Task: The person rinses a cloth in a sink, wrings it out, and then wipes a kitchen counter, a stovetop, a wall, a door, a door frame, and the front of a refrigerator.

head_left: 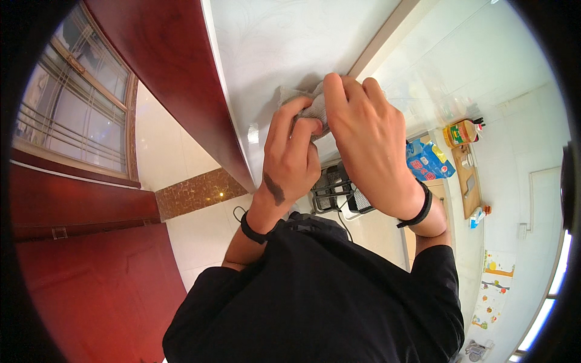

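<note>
A crumpled grey cloth is bunched between my two hands. My left hand, with a dark patch on its back, curls its fingers into the cloth from the left. On the other side, my right hand grips it with bent fingers, which hide much of that end. Behind the cloth stands a glossy white panel with a faint pattern. The cloth appears to be against it, though the contact is hidden. Black bands circle both wrists.
A dark red wooden frame borders the panel on the left. Below my hands stands a black mesh rack with a cable. At right, a counter holds a blue packet, an oil bottle and a cutting board.
</note>
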The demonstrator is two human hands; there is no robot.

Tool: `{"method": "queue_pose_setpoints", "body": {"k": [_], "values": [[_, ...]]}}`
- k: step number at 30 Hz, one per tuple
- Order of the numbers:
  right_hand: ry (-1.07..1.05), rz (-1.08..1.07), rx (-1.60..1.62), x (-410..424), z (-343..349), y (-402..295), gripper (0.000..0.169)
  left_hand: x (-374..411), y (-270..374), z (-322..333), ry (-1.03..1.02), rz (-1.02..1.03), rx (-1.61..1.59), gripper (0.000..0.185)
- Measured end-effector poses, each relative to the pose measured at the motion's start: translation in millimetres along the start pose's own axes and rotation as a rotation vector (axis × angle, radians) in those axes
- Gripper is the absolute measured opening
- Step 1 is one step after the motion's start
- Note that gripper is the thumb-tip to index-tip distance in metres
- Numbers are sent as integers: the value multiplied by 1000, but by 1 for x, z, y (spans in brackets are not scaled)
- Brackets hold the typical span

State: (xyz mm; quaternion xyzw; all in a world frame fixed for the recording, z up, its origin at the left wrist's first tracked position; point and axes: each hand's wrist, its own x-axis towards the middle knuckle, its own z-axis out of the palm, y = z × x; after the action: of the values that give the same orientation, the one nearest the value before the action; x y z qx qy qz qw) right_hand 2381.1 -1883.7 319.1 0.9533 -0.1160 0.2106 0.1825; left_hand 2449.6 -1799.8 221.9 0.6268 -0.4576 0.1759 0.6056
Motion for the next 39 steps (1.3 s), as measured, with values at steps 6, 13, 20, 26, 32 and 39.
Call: {"method": "queue_pose_setpoints", "body": {"k": [6, 13, 20, 26, 32, 39], "values": [[-140, -27, 197, -49, 29, 18, 23, -10, 6, 8, -94, 75, -69, 25], [178, 173, 369, -66, 14, 39, 32, -15, 22, 19, -116, 133, -171, 25], [525, 133, 428, -30, 41, 67, 33, 27, 30, 28, 24, 248, 51, 29], [399, 113, 467, -33, 42, 58, 35, 29, 25, 24, -80, 29, 210, 32], [435, -62, 539, -32, 50, 39, 30, 17, 9, 16, 87, -20, 249, 22], [412, 68, 671, -45, 63, 82, 37, 5, 23, 42, -6, 74, 232, 23]]}}
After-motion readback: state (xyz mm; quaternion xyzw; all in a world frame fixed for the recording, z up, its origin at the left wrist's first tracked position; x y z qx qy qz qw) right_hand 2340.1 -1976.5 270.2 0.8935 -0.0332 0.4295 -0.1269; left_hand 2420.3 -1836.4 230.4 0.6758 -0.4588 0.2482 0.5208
